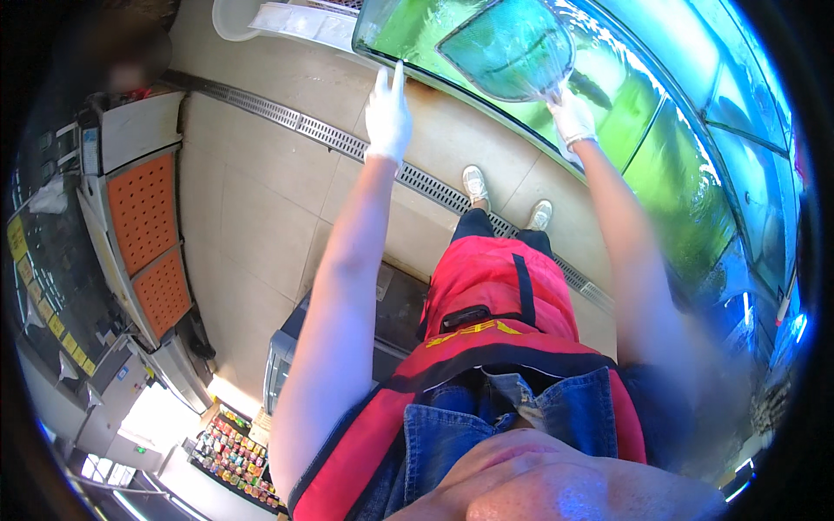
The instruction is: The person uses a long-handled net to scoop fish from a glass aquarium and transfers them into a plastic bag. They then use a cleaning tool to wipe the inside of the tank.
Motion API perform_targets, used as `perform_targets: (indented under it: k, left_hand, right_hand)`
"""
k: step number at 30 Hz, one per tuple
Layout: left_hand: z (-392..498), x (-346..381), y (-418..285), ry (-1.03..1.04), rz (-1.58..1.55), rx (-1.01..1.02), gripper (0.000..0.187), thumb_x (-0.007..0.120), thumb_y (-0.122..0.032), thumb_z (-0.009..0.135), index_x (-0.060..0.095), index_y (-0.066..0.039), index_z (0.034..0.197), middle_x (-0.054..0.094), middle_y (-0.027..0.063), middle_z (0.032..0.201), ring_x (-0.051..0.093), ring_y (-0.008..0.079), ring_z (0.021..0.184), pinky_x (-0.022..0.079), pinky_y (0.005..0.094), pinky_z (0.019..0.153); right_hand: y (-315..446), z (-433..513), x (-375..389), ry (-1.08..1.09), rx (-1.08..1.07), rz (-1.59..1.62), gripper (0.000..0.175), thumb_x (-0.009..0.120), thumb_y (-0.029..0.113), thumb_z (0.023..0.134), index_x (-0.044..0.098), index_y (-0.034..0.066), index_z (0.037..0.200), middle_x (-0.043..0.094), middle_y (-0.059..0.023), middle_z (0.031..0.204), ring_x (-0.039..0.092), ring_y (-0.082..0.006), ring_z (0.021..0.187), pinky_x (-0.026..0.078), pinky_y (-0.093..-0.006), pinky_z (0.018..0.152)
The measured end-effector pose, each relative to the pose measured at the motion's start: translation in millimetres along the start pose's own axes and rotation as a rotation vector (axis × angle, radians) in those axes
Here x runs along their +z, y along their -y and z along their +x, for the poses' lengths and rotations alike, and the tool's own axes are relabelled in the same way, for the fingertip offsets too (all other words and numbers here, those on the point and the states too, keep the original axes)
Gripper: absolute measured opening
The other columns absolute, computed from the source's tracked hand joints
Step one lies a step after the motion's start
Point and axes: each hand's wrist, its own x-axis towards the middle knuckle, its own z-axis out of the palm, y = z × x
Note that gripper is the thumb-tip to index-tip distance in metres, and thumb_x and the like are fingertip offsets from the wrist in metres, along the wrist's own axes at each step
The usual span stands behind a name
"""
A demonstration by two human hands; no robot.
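Note:
In the head view, my right hand (575, 122), in a white glove, grips a landing net (511, 52) close to where its frame meets the handle. The net's green mesh spreads over the water of a glass fish tank (479, 104). Beside the net, a dark fish-like shape (589, 90) shows in the green water, blurred. My left hand (389, 117), also gloved in white, is held out near the tank's front edge with fingers apart and nothing in it. Whether its fingertips touch the glass, I cannot tell.
A slotted metal floor drain (332, 138) runs across the tiles under my feet. More glass tanks (749, 189) rise on the right. White containers (306, 25) stand beyond the tank's left end. A counter with orange perforated panels (142, 211) lines the left side, with a blurred person (120, 49) near it.

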Motion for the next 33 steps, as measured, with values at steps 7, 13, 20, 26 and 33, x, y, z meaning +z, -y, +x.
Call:
perform_targets:
  k: [7,13,20,26,33]
  left_hand:
    - [69,58,46,0.143,0.064,0.339,0.036,0.05,-0.007,0.078,0.06,-0.02,0.11,0.057,0.0082,0.094,0.058,0.0275,0.083,0.049,0.0385,0.07]
    - [-1,34,62,-0.034,-0.423,0.241,0.016,0.051,-0.008,0.083,0.063,-0.007,0.094,0.058,0.0116,0.082,0.056,0.0265,0.084,0.045,0.0354,0.072]
    - [-268,61,213,0.937,-0.107,-0.546,0.022,0.056,-0.01,0.076,0.067,-0.006,0.094,0.065,0.0151,0.082,0.062,0.0245,0.071,0.048,0.0354,0.063]
    - [-341,8,148,1.016,-0.429,-1.068,0.005,0.069,-0.01,0.067,0.066,-0.007,0.067,0.061,0.0045,0.062,0.051,0.014,0.052,0.042,0.0319,0.049]
    - [-393,9,128,0.917,-0.716,-1.207,0.014,0.055,0.002,0.08,0.066,-0.004,0.087,0.065,0.0046,0.082,0.053,0.0102,0.061,0.045,0.0233,0.058]
  right_hand:
    - [-56,-53,-7,-0.05,0.18,-0.064,0.032,0.054,0.035,0.081,0.054,0.0057,0.095,0.061,-0.0227,0.089,0.057,-0.0403,0.085,0.044,-0.0466,0.074]
    - [-99,-102,-26,-0.104,0.393,-0.052,0.035,0.056,0.037,0.08,0.056,0.0036,0.092,0.06,-0.0236,0.09,0.057,-0.0406,0.086,0.044,-0.0472,0.073]
    - [-163,-125,-65,-0.143,0.429,-0.083,0.027,0.059,0.026,0.079,0.058,0.0045,0.096,0.061,-0.0221,0.095,0.057,-0.0392,0.088,0.045,-0.0452,0.075]
    - [-153,-113,-123,0.145,0.527,-0.331,0.032,0.057,0.023,0.081,0.055,0.0033,0.106,0.059,-0.0229,0.1,0.056,-0.038,0.094,0.043,-0.0435,0.08]
    - [-228,-45,-76,0.107,0.449,-0.226,0.038,0.048,0.034,0.086,0.051,0.0091,0.115,0.056,-0.0231,0.107,0.053,-0.0391,0.096,0.041,-0.0439,0.081]
